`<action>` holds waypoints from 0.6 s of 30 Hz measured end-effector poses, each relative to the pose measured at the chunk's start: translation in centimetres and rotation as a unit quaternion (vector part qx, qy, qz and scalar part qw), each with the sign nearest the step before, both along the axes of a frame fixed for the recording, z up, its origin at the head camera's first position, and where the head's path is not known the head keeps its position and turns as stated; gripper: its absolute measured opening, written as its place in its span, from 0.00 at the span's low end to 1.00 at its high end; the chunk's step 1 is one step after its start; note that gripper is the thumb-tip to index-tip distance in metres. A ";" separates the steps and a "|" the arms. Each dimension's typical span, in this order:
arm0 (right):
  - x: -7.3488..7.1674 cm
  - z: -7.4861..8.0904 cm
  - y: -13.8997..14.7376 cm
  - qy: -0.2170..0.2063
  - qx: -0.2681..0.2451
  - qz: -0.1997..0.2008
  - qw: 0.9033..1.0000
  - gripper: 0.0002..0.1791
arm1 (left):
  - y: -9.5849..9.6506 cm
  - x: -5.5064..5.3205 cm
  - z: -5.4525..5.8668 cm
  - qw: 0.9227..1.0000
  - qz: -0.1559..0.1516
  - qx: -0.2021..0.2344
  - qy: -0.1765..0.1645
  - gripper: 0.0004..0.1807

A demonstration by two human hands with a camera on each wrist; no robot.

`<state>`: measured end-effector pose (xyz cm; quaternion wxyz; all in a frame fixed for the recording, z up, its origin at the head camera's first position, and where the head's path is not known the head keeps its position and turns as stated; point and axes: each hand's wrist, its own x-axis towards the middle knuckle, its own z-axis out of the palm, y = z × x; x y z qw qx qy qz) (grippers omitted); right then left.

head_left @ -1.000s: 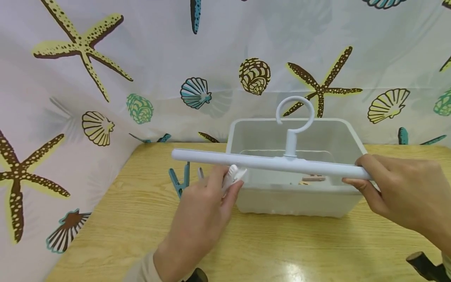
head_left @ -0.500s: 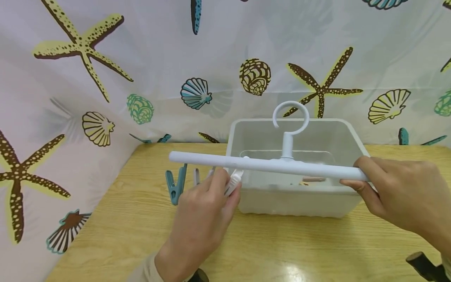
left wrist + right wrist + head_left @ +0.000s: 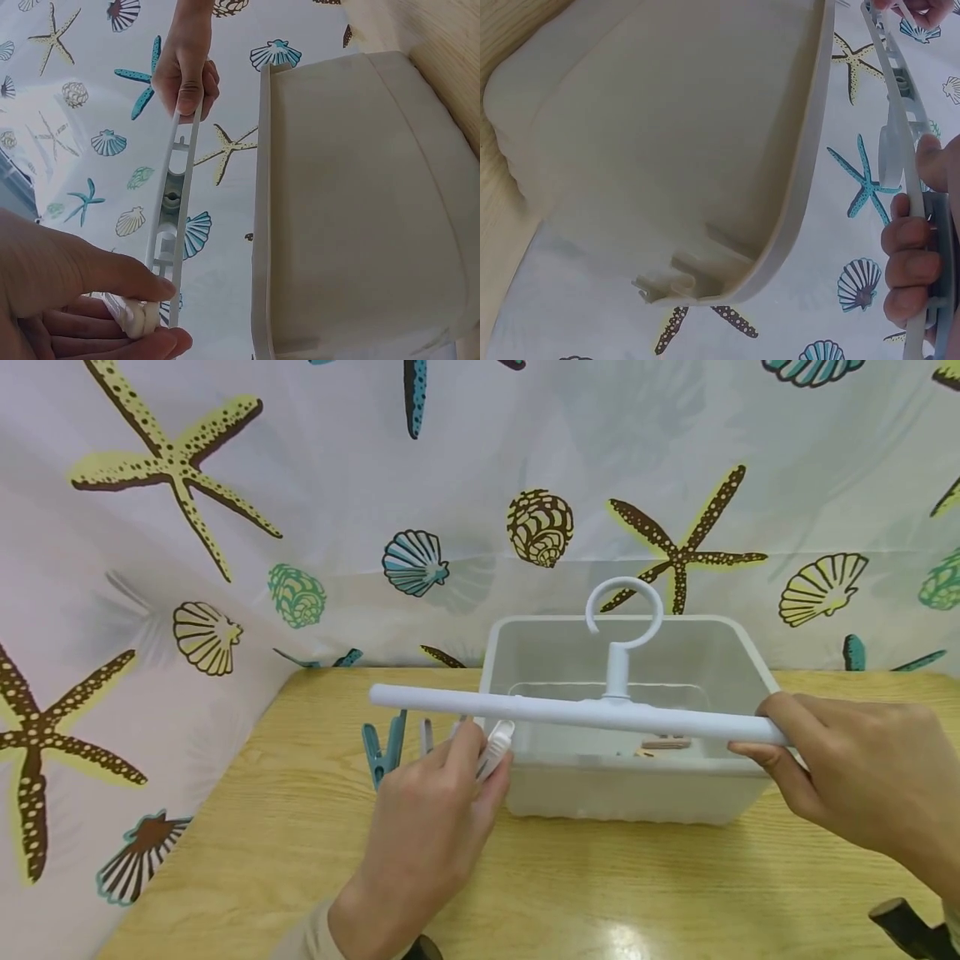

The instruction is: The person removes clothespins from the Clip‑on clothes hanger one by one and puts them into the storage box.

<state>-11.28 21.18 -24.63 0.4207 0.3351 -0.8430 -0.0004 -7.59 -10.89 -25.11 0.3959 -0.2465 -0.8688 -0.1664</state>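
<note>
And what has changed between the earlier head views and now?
Small shifts only: the hook of the white hanger sits slightly lower against the patterned cloth, and the white clip in the left hand appears turned a little. Nothing was visibly taken up or released. The right hand still grips the hanger's right end; the bin stays on the table.

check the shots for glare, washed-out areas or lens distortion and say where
head view: a bright glare spot on the wooden table near the bottom edge; left wrist view: the curtain looks pale and washed out toward the left; right wrist view: the hanger looks bowed, probably lens distortion.
</note>
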 end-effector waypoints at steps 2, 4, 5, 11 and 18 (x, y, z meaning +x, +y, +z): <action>0.0 -0.1 0.1 0.006 -0.006 0.001 1.000 0.33 | -0.1 0.1 -0.1 1.000 0.003 -0.005 -0.002 0.15; -0.1 -0.2 0.2 0.013 -0.010 0.001 1.000 0.32 | -0.1 0.1 -0.1 1.000 0.009 -0.011 -0.003 0.15; -0.2 -0.3 0.3 0.016 -0.013 0.001 1.000 0.32 | -0.1 0.1 -0.1 1.000 0.012 -0.014 -0.002 0.15; -0.3 -0.5 0.7 0.015 -0.008 -0.015 1.000 0.34 | 0.1 0.1 -0.4 0.998 0.032 -0.047 0.022 0.14; -0.3 -0.7 1.1 0.006 -0.006 -0.024 1.000 0.35 | 0.1 -0.1 -0.4 0.997 -0.020 -0.059 0.048 0.13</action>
